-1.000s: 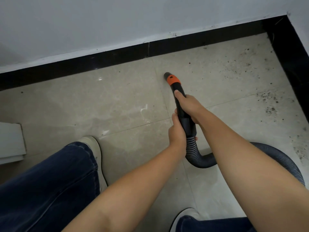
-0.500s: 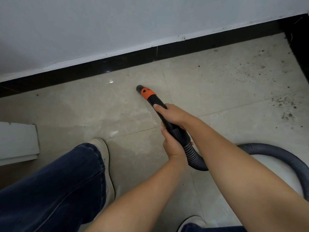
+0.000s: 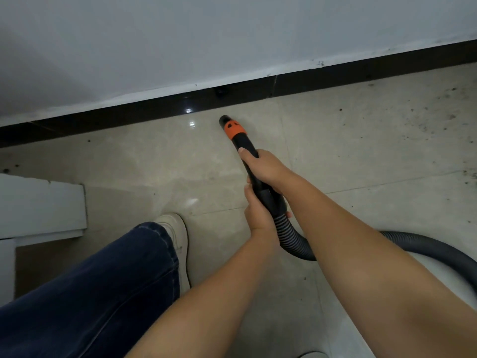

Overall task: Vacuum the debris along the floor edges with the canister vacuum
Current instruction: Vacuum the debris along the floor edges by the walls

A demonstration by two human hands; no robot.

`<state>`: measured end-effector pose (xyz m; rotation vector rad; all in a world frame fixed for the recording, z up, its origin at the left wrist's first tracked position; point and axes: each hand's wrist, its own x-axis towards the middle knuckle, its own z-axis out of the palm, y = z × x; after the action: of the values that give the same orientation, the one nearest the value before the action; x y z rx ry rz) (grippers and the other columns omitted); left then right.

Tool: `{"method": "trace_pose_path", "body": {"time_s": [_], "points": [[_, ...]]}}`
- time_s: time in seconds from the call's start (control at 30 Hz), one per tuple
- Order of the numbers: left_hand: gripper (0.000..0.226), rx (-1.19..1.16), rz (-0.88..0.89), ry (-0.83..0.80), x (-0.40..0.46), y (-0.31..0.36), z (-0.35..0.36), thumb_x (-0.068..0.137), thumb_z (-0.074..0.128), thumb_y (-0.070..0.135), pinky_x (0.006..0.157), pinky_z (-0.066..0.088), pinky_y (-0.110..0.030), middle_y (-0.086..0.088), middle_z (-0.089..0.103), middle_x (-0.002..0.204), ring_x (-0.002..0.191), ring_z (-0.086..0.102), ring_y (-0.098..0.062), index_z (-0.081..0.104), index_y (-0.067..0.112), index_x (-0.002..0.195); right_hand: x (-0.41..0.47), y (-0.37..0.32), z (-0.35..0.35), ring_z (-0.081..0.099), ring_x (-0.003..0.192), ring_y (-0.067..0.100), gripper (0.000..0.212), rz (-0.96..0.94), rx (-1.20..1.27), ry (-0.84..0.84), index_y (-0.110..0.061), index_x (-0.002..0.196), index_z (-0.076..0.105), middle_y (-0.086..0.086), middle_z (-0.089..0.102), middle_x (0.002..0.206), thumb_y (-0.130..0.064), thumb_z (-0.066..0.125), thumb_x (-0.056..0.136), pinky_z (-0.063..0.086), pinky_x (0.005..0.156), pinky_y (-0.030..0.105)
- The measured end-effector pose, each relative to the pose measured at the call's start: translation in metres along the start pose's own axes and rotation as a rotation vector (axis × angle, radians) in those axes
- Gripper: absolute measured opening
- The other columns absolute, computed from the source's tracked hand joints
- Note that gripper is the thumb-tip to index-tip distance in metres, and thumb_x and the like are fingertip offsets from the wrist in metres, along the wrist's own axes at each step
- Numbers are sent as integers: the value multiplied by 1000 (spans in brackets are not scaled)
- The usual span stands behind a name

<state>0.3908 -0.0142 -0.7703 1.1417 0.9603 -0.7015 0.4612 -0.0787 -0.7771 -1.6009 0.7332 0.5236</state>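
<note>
Your left hand (image 3: 258,213) wraps the rear of the black plastic vacuum wand (image 3: 254,171) where the ribbed grey hose (image 3: 289,236) joins, while your right hand (image 3: 265,167) clamps it further forward, which likely steadies the aim. Its orange-collared nozzle (image 3: 231,126) sits ahead of both hands, close to the glossy black skirting (image 3: 154,113). Dark debris specks (image 3: 438,109) lie well right of your right hand, a white board (image 3: 41,202) and your pale shoe (image 3: 175,231) left of your left hand; nothing blocks the edge.
</note>
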Motion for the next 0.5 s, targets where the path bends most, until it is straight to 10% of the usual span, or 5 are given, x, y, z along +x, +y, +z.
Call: {"method": "trace_pose_path", "body": {"time_s": [0.5], "points": [[60, 528, -89, -267, -30, -65, 49, 98, 36, 53, 38, 45, -25, -13, 64, 64, 46, 58, -22, 67, 4, 85, -63, 75, -100, 57, 64, 19, 41, 198, 307, 496, -8, 98, 54, 7, 59, 75, -47, 42, 98, 45, 57, 28]]}}
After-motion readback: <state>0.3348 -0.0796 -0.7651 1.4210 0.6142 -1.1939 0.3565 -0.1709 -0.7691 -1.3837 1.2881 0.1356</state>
